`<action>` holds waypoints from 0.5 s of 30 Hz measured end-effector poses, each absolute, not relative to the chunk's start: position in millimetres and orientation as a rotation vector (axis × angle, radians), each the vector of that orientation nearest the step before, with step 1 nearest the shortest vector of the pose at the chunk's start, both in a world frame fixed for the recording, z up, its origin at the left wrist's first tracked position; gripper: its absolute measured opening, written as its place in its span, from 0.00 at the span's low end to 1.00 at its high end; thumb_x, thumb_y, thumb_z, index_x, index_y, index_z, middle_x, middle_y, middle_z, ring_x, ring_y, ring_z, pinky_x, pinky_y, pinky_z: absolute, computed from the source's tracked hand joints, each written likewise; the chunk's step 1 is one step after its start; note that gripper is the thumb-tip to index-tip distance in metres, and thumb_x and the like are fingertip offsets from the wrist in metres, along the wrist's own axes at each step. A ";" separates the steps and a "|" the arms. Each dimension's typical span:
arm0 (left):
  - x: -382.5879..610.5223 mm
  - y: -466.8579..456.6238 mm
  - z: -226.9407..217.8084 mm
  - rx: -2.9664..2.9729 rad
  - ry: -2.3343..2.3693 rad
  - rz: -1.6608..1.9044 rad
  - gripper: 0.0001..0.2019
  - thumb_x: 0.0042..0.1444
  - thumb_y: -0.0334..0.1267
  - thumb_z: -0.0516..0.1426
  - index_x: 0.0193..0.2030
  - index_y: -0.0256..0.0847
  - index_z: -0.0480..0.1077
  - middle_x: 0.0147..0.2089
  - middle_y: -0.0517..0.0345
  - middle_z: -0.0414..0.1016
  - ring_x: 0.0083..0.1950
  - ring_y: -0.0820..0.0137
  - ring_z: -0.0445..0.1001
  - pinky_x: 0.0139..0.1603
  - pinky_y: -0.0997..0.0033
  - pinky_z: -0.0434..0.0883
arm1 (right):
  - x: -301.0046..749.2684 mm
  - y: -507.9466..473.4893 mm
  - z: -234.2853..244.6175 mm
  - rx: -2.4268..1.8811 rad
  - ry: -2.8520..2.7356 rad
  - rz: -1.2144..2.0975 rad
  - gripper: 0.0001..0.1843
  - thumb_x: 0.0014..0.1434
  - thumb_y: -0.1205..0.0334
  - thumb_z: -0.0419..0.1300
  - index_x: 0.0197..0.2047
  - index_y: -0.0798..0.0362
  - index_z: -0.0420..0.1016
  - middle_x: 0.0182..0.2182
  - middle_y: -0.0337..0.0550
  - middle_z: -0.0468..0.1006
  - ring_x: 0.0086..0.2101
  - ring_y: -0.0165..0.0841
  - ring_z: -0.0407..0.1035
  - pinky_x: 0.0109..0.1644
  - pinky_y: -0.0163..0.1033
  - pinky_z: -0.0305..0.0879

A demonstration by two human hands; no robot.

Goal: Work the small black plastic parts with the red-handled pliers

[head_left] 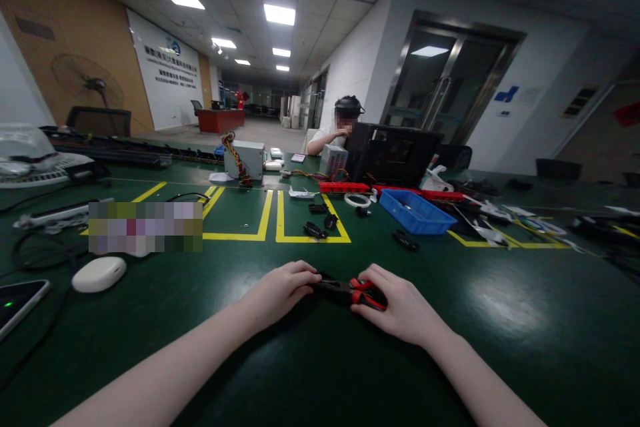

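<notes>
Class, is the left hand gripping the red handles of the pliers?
No: the right hand holds the red handles, while the left hand is at the pliers' dark end.

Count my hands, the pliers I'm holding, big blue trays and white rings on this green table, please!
Hands: 2 (left hand, right hand)
Red-handled pliers: 1
Big blue tray: 1
White ring: 1
Total: 5

Two bare, slender forearms (200, 355), narrow wrists (251, 312), slim bare fingers (303, 267)
</notes>
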State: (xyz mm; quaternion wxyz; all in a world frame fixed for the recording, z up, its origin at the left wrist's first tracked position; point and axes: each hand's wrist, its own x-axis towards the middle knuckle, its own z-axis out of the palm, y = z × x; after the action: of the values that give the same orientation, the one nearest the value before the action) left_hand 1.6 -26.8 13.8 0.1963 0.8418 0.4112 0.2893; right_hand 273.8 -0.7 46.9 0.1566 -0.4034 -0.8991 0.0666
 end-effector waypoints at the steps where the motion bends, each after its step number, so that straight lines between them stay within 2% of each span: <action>1: 1.4 -26.6 13.5 2.356 1.156 0.809 0.15 0.64 0.30 0.53 0.56 0.46 0.71 0.58 0.54 0.69 0.56 0.65 0.71 0.59 0.62 0.70 | 273.6 -0.8 47.3 -1.144 -2.577 0.166 0.15 0.56 0.49 0.62 0.42 0.49 0.69 0.40 0.42 0.73 0.36 0.34 0.70 0.38 0.40 0.66; 8: 1.2 -26.4 14.9 2.400 1.173 0.785 0.15 0.64 0.31 0.53 0.55 0.45 0.71 0.58 0.54 0.70 0.57 0.65 0.70 0.60 0.61 0.69 | 272.9 -0.6 49.5 -1.057 -2.626 -0.035 0.16 0.56 0.51 0.62 0.43 0.50 0.70 0.40 0.46 0.74 0.37 0.37 0.69 0.39 0.43 0.67; 15: 2.6 -27.0 15.1 2.432 1.197 0.790 0.15 0.64 0.30 0.53 0.55 0.45 0.70 0.57 0.54 0.71 0.56 0.65 0.71 0.59 0.62 0.70 | 274.0 2.0 46.4 -1.044 -2.600 -0.005 0.15 0.56 0.51 0.62 0.43 0.49 0.70 0.39 0.44 0.74 0.36 0.36 0.71 0.38 0.42 0.68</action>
State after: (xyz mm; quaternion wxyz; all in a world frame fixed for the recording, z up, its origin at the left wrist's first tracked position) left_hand 2.6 -27.0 15.1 0.1584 0.8505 0.4186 0.2762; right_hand 274.0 2.0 46.4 0.1689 -0.3672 -0.9147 -0.0019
